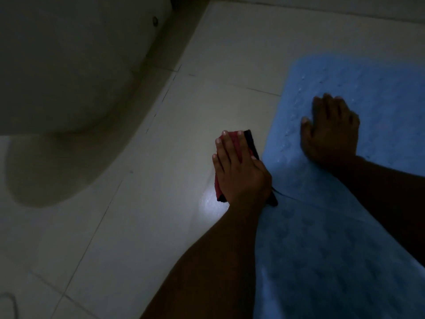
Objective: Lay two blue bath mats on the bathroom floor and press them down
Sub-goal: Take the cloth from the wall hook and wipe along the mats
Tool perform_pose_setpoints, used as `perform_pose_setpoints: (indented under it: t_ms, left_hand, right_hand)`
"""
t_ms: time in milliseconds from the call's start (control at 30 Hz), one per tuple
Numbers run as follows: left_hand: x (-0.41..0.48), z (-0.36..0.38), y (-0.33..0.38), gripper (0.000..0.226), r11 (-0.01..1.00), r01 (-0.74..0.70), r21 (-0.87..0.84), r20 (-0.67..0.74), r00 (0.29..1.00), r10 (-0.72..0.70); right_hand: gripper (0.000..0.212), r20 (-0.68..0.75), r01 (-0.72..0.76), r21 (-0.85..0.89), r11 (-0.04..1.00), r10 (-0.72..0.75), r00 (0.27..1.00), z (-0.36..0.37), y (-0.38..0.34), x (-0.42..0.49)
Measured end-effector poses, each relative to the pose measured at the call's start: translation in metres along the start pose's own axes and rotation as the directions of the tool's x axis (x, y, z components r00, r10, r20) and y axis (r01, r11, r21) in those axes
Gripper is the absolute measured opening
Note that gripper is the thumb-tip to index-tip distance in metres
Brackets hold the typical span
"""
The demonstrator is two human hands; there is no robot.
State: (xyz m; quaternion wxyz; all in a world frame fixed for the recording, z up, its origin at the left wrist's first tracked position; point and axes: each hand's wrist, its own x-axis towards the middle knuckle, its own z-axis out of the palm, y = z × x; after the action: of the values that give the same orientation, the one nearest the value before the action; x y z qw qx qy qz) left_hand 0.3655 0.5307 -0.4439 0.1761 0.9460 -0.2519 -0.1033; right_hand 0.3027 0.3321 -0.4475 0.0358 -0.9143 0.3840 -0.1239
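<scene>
The pressing step seems to be in hand. The right hand (pixel 331 132) lies flat, fingers released, on the far mat (pixel 379 100), which lies on the floor (pixel 161 157) and meets the near mat (pixel 322 261). The left hand (pixel 239 166), fingers straight, rests on a red cloth (pixel 232 139) just beside them. Next, the near mat probably needs the same flat pressing.

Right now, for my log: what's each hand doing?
Left hand: open, flat on a red cloth.
Right hand: open, pressing the blue mat.
</scene>
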Motion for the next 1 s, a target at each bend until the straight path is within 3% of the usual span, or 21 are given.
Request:
perform_pose_setpoints:
  t_ms: [100, 200, 367, 667, 1000]
  left_hand:
    - [0.021, 0.005, 0.016, 0.07, 0.999, 0.052, 0.003, -0.063, 0.997, -0.051]
    - [0.035, 0.006, 0.022, 0.071, 0.999, 0.033, 0.021, -0.097, 0.995, -0.031]
    - [0.055, 0.002, 0.031, 0.071, 0.997, 0.05, 0.064, 0.039, 0.998, -0.052]
    - [0.114, -0.004, 0.057, 0.075, 0.997, -0.013, 0.08, 0.117, 0.993, 0.003]
    - [0.165, 0.001, 0.074, 0.073, 0.984, -0.032, 0.176, 0.114, 0.993, 0.012]
  right_hand:
    - [0.073, 0.05, -0.003, 0.02, 1.0, 0.002, 0.999, 0.004, 0.012, 0.018]
    - [0.071, 0.003, 0.021, 0.019, 1.0, -0.021, 1.0, 0.007, 0.018, 0.02]
    - [0.068, -0.027, 0.022, 0.011, 1.0, -0.022, 0.999, 0.01, 0.018, 0.013]
    - [0.068, -0.006, 0.003, -0.02, 1.0, -0.003, 1.0, 0.007, 0.018, 0.016]
    - [0.068, 0.006, -0.041, 0.001, 0.999, 0.041, 0.999, 0.005, 0.014, 0.016]
